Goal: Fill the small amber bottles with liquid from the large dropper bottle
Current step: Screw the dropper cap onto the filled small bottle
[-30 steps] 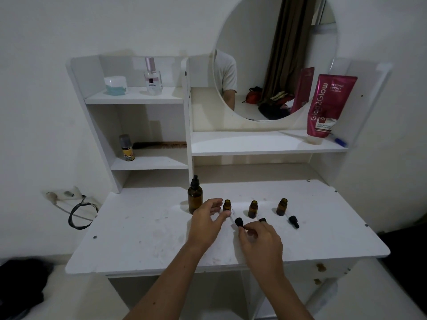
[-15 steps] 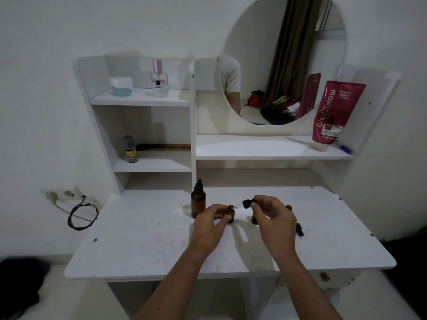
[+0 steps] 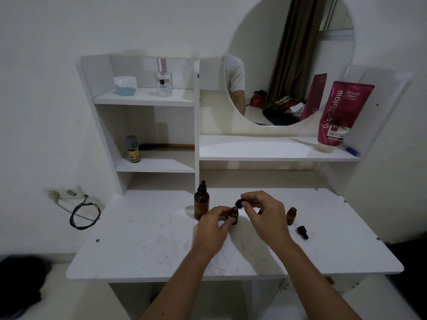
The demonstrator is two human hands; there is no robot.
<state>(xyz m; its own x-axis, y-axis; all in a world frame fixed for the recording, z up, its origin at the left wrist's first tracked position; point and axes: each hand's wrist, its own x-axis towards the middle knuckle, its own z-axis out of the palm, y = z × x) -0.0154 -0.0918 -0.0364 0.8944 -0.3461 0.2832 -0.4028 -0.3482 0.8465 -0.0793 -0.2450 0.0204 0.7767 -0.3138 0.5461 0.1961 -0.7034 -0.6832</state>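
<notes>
Two bare hands are seen over a white table (image 3: 143,250), viewed from above. A small amber bottle (image 3: 234,215) is pinched upright on the table by the left hand (image 3: 213,227), its fingers (image 3: 223,212) closed around the bottle's left side. A black dropper cap (image 3: 239,202) is gripped between thumb and fingertips of the right hand (image 3: 265,215) and is held just above the bottle's open neck, slightly to its right; whether cap and neck touch cannot be told. The cap's glass tube cannot be made out.

Just left of the left hand, a large amber bottle (image 3: 201,203) stands upright with its black dropper top on. A second small bottle (image 3: 291,215) stands open to the right of the right hand, and a loose dropper cap (image 3: 302,232) lies on the table just beside it. A sliver of a third small bottle (image 3: 260,211) is glimpsed behind the right hand. Liquid levels cannot be judged through the dark glass.

On the shelves behind, a white jar (image 3: 125,85), a perfume bottle (image 3: 163,78), a small yellow-labelled bottle (image 3: 133,149), a comb (image 3: 167,147) and a pink tube (image 3: 342,112) are seen, the tube leaning beside a round mirror (image 3: 288,54).
</notes>
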